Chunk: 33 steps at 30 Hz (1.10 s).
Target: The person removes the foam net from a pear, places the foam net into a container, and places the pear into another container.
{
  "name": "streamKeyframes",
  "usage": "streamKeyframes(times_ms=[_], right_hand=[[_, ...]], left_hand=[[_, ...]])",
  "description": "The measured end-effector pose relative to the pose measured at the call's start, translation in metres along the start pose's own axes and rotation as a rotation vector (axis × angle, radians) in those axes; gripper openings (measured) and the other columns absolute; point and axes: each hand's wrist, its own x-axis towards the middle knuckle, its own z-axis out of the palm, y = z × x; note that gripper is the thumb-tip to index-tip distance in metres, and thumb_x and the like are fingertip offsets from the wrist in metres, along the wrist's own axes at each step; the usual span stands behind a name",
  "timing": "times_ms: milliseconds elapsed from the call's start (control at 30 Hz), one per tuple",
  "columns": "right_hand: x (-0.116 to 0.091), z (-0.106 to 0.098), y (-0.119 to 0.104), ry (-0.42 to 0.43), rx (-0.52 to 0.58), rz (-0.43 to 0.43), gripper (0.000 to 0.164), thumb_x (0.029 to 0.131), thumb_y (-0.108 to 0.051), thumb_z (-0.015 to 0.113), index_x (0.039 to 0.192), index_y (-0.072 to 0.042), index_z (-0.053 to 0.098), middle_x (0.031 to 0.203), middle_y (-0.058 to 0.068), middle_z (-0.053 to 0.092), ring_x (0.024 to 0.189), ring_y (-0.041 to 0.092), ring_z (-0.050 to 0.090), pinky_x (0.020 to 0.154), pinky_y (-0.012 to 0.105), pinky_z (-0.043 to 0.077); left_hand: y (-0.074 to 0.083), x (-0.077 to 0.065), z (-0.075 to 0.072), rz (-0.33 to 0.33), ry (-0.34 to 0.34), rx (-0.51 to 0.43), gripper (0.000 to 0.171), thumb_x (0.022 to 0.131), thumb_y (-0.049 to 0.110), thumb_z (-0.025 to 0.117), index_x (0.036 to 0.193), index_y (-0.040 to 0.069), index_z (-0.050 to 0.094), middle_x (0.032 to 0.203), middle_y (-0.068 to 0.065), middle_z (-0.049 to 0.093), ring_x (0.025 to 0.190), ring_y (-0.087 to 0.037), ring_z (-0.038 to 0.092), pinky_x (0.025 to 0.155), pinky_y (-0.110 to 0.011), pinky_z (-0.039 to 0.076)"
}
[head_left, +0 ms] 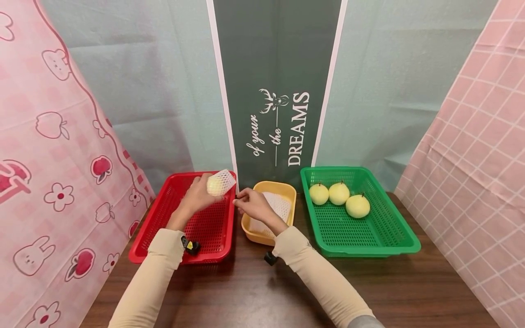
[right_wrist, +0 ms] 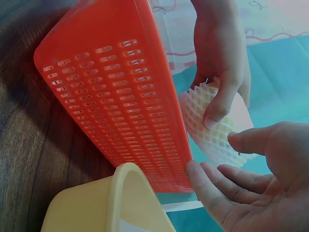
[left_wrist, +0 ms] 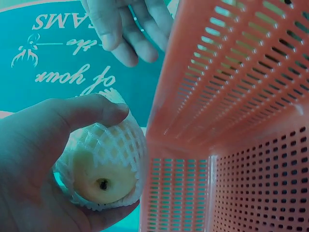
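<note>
My left hand (head_left: 197, 195) grips a pale yellow pear (left_wrist: 108, 188) wrapped in a white foam net (left_wrist: 104, 140), over the far right part of the red basket (head_left: 141, 243). The thumb lies across the net, and the pear's dark-centred end shows at one opening. In the head view the loose end of the net points right. My right hand (right_wrist: 260, 179) is beside it, just past the basket's right rim, with its fingers loosely bent and nothing held. In the right wrist view its thumb tip overlaps the lower part of the net.
A yellow bin (head_left: 250, 235) with white foam nets (head_left: 279, 205) inside stands under my right forearm. To the right, a green basket (head_left: 369, 250) contains three bare pears (head_left: 357, 206). Everything stands on a dark wooden table (head_left: 262, 291), with a printed curtain (head_left: 279, 54) behind.
</note>
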Motion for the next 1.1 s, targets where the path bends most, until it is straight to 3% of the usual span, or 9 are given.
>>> streamKeyframes(times_ms=[200, 433, 667, 1100], right_hand=[[-0.001, -0.003, 0.002, 0.008, 0.001, -0.016, 0.027, 0.101, -0.021, 0.071, 0.118, 0.0, 0.068, 0.106, 0.016, 0.078, 0.083, 0.018, 0.077, 0.076, 0.027, 0.061], [-0.006, -0.007, 0.005, 0.022, -0.01, -0.038, 0.026, 0.101, -0.021, 0.071, 0.117, 0.0, 0.069, 0.102, 0.015, 0.079, 0.095, 0.032, 0.079, 0.078, 0.027, 0.061], [-0.009, -0.012, 0.006, 0.044, 0.017, -0.041, 0.027, 0.102, -0.02, 0.071, 0.119, 0.001, 0.07, 0.104, 0.017, 0.079, 0.092, 0.025, 0.079, 0.081, 0.031, 0.064], [-0.017, -0.021, 0.009, 0.045, 0.075, -0.029, 0.031, 0.105, -0.022, 0.067, 0.123, 0.003, 0.069, 0.113, 0.022, 0.078, 0.104, 0.039, 0.078, 0.088, 0.037, 0.064]], left_hand=[[0.008, 0.0, 0.004, 0.004, 0.002, -0.011, 0.094, 0.078, 0.028, 0.09, 0.154, 0.01, 0.041, 0.143, -0.019, 0.053, 0.122, -0.036, 0.058, 0.098, -0.058, 0.058], [0.015, -0.002, 0.008, 0.028, 0.009, -0.014, 0.091, 0.078, 0.026, 0.089, 0.153, 0.008, 0.042, 0.141, -0.02, 0.055, 0.121, -0.037, 0.058, 0.097, -0.057, 0.058], [0.023, -0.002, 0.013, 0.055, 0.02, -0.026, 0.087, 0.079, 0.027, 0.087, 0.152, 0.006, 0.045, 0.137, -0.02, 0.057, 0.119, -0.036, 0.058, 0.097, -0.056, 0.056], [0.039, -0.006, 0.024, 0.087, 0.025, -0.062, 0.084, 0.079, 0.029, 0.088, 0.15, 0.007, 0.048, 0.133, -0.019, 0.059, 0.118, -0.034, 0.058, 0.096, -0.054, 0.056]])
